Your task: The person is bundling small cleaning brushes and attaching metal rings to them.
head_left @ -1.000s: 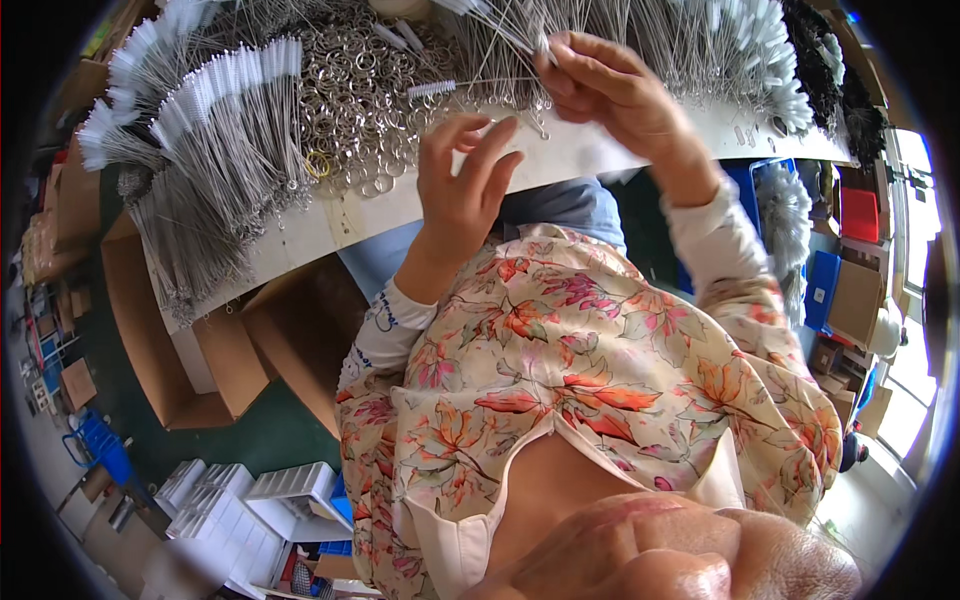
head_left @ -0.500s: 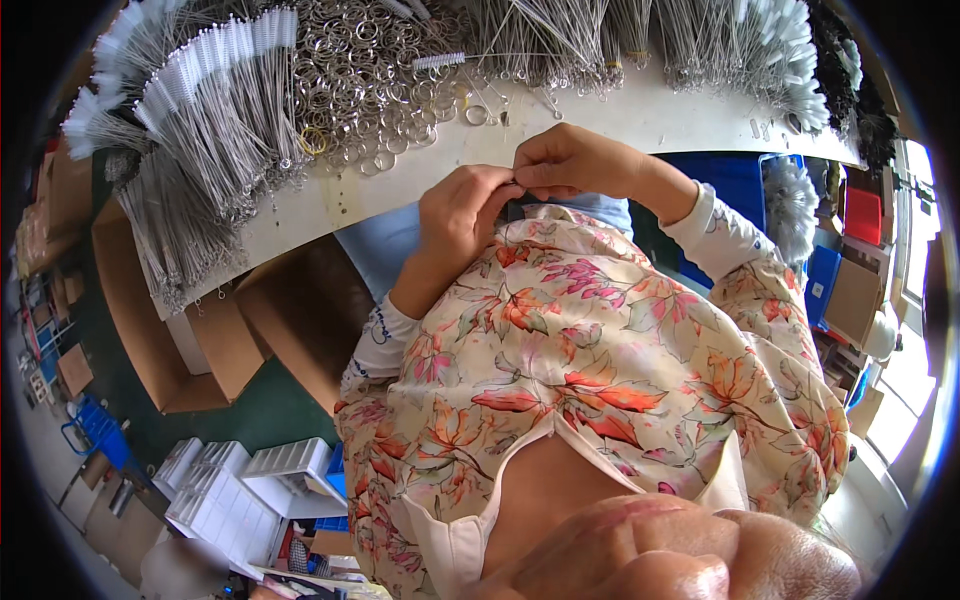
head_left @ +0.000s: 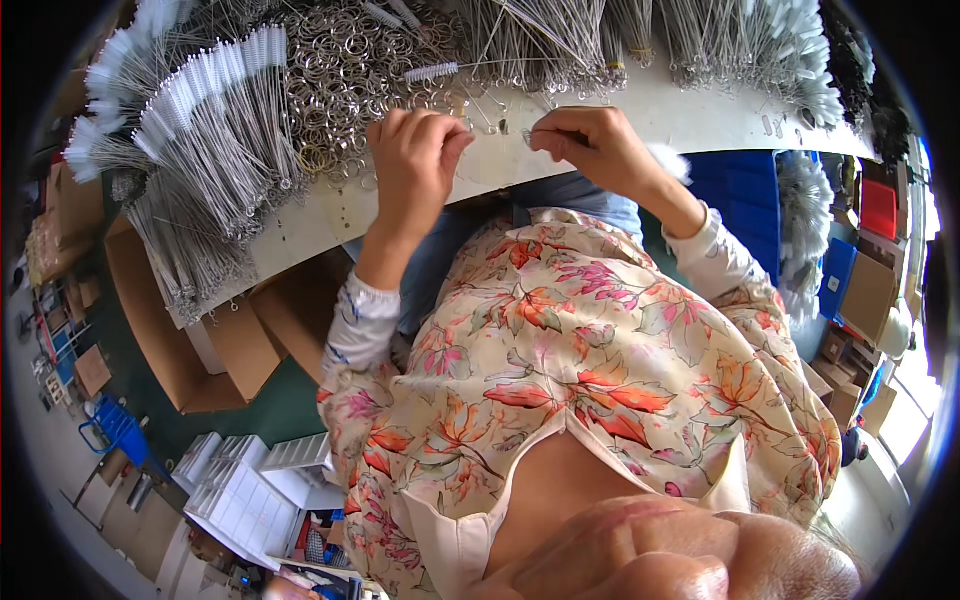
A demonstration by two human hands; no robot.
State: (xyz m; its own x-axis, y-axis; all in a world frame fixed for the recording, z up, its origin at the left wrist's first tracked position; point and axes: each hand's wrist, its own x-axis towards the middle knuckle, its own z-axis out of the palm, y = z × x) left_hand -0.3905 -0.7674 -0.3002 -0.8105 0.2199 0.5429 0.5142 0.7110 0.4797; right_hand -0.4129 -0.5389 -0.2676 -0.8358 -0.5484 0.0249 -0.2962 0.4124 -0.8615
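Observation:
My left hand [head_left: 412, 160] is raised over the near edge of the table, thumb and forefinger pinched; anything between them is too small to make out. To its right, my right hand [head_left: 598, 150] pinches a small metal ring [head_left: 527, 137] at its fingertips. A blurred white bristle tuft [head_left: 670, 163] shows beside my right wrist; whether it hangs from that ring is hidden. Just beyond my left hand spreads a heap of metal split rings [head_left: 345, 75]. Wire-handled brushes with white bristles [head_left: 205, 125] lie piled at the left, and more wire brushes [head_left: 545, 45] lie at the far side.
The pale table [head_left: 640, 105] curves across in front of me. A loose white brush head [head_left: 431, 72] lies on the rings. Cardboard boxes [head_left: 190, 340] stand on the floor at the left, a blue bin [head_left: 738, 205] at the right, and black brushes [head_left: 880, 120] lie at the table's right end.
My hands were together at the table's near edge. They have parted and moved up over the table, left hand leftward, right hand rightward. The white tuft has come into view by my right wrist.

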